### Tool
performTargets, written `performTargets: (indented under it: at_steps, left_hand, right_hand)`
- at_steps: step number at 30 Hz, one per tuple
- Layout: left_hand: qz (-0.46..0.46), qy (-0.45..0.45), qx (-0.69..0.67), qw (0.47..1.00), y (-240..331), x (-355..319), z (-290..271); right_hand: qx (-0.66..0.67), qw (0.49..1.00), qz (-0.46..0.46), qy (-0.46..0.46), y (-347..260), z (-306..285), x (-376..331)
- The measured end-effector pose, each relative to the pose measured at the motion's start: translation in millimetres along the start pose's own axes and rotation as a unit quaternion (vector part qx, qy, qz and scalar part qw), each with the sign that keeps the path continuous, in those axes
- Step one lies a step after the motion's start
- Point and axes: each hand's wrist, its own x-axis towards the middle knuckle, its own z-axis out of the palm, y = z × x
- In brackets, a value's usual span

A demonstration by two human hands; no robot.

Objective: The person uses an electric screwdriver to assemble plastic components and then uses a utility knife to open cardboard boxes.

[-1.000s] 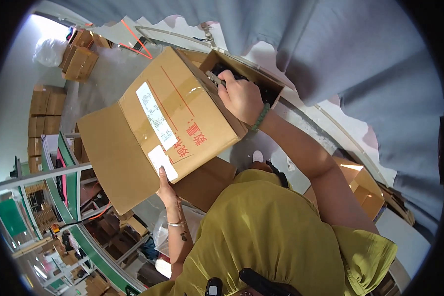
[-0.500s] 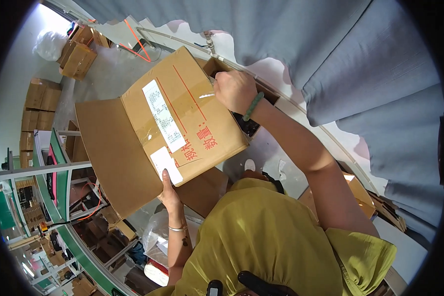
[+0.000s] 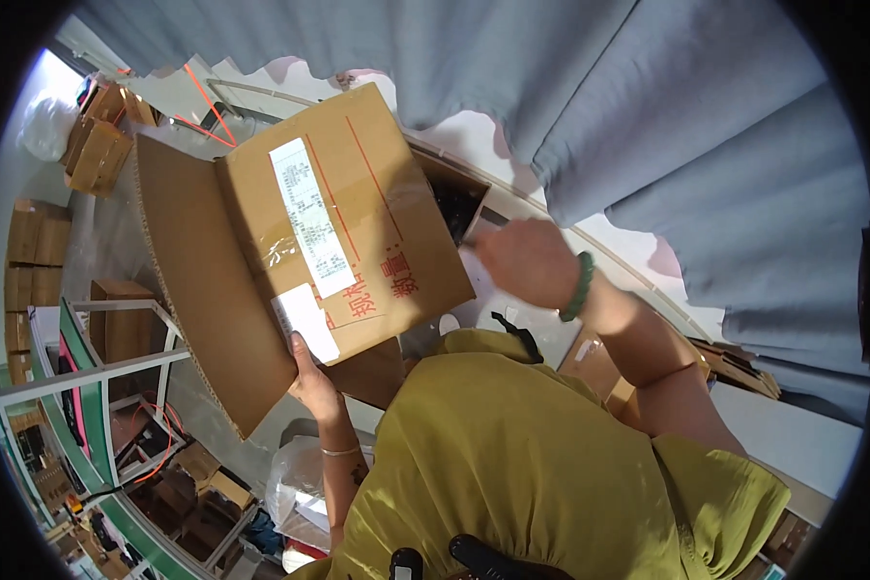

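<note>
A large brown cardboard box (image 3: pixel 343 213) with red printing hangs tilted in front of me, its flap (image 3: pixel 198 280) folded out to the left. Two white labels are stuck on it, and clear tape runs across its face. My left hand (image 3: pixel 311 382) grips the box's lower edge, thumb over the lower label (image 3: pixel 304 324), fingers hidden beneath. Just right of the box, apart from it, my right hand (image 3: pixel 530 263) is slightly blurred with its fingers curled in; anything inside them is hidden. Behind the box stands an open carton (image 3: pixel 469 188) with dark things inside.
A grey curtain (image 3: pixel 454 58) hangs along the far and right side. Green-edged white-framed shelving (image 3: pixel 116 372) stands at left. Stacked cartons (image 3: pixel 34 242) line the left wall. An open carton (image 3: pixel 590 362) sits at right, and a clear plastic bag (image 3: pixel 295 483) lies below my left arm.
My right hand has come away from the box's right edge, moving right and toward me. The box has shifted slightly left in view, still held by my left hand.
</note>
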Motion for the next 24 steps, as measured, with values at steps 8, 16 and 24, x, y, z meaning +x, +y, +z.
performTargets:
  at_steps: [8,16,24]
  left_hand:
    - [-0.039,-0.013,0.030,0.999,2.3,2.4,-3.4]
    - [-0.069,0.004,0.091,0.993,4.5,16.0,-9.0]
    - [-0.033,-0.051,0.057,0.997,-1.7,28.1,-14.2]
  right_hand:
    - [0.403,0.833,-0.007,0.379,61.0,62.2,108.5]
    - [0.657,0.715,0.058,0.231,47.4,111.0,119.0]
    - [0.719,0.654,0.043,0.231,43.7,125.0,110.1]
